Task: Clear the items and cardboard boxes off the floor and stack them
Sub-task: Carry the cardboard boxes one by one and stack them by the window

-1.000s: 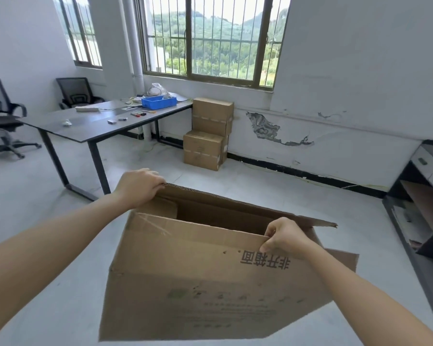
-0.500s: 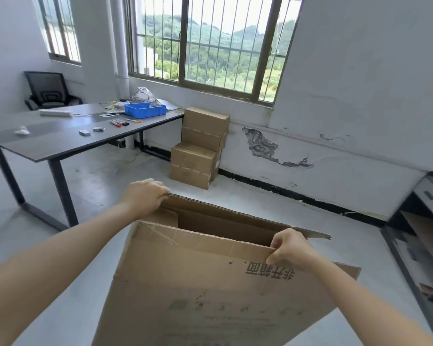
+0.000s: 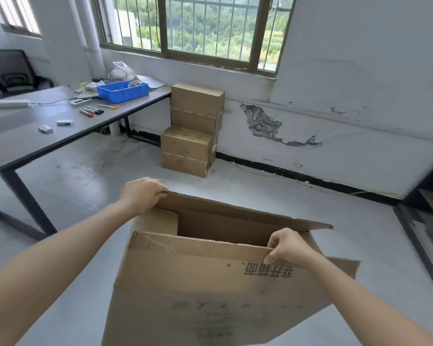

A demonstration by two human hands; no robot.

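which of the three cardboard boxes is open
The large box gripped by the left hand and right hand: its flaps stand up and the inside shows. The upper stacked box and lower stacked box are taped shut.

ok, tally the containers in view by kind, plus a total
Open cardboard box: 1, gripped by left hand and right hand
Sealed cardboard boxes: 2, upper box stacked on lower box
Blue plastic bin: 1, on the table
Total: 4
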